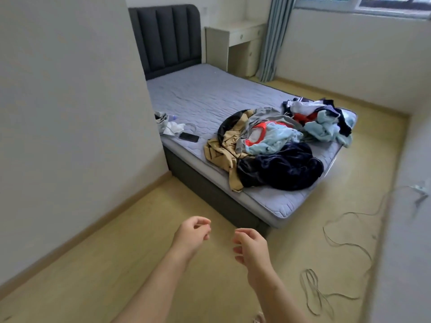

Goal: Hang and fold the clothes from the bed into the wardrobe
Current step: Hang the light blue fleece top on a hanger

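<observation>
Grip status: left hand (193,231) and right hand (250,245) hung low over the pale wood-look floor (140,264), fingers loosely curled, neither holding anything, both well short of the bed.

Thin grey cable (345,241) lay looped on the floor to the right.

Grey quilted mattress (198,94) carried the clothes, all near its foot end:
- dark navy plush garment (279,169), nearest, touching a crumpled tan garment (224,148);
- light blue fleecy garment (272,141) behind them, tangled with a red-and-white piece (257,130) and a grey garment (268,115);
- second heap of blue, white, red and navy clothes (324,120) at the far corner.

Black phone (189,137) lay apart, left of the pile.

Dark grey padded headboard (165,38) and white desk (235,43) stood beyond.

Progress, as judged: nothing appeared folded or hung, no hanger showed, and no wardrobe could be identified. The whole pile appeared left to do, so the task stood at or near its start.
</observation>
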### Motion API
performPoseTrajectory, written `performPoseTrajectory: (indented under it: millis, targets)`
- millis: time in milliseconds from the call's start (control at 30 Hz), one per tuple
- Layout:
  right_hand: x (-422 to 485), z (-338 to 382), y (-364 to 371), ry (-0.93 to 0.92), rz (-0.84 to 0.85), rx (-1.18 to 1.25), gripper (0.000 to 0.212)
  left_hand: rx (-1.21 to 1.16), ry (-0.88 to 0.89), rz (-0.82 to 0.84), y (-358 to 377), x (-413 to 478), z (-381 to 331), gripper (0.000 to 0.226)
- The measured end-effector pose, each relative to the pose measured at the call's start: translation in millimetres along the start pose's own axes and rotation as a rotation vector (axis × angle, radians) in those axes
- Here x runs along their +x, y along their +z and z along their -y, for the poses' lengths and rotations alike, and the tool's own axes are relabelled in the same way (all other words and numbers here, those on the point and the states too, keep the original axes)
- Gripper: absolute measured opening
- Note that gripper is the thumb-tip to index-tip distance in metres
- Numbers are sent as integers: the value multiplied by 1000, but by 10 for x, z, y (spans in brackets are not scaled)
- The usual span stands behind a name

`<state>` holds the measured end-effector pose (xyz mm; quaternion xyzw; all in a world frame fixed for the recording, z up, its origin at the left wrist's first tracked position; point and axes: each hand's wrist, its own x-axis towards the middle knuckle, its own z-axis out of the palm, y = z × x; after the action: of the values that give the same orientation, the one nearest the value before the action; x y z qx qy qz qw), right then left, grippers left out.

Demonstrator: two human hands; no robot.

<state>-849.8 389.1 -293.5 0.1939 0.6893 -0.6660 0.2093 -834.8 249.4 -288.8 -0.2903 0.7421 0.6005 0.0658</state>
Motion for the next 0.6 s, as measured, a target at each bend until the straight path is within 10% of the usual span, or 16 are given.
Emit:
performPoseTrajectory:
  millis: [600]
  targets:
    - [2041,1035,-1764,33,-11,-24,14,-17,-74,50,2176,1496,-1211,18]
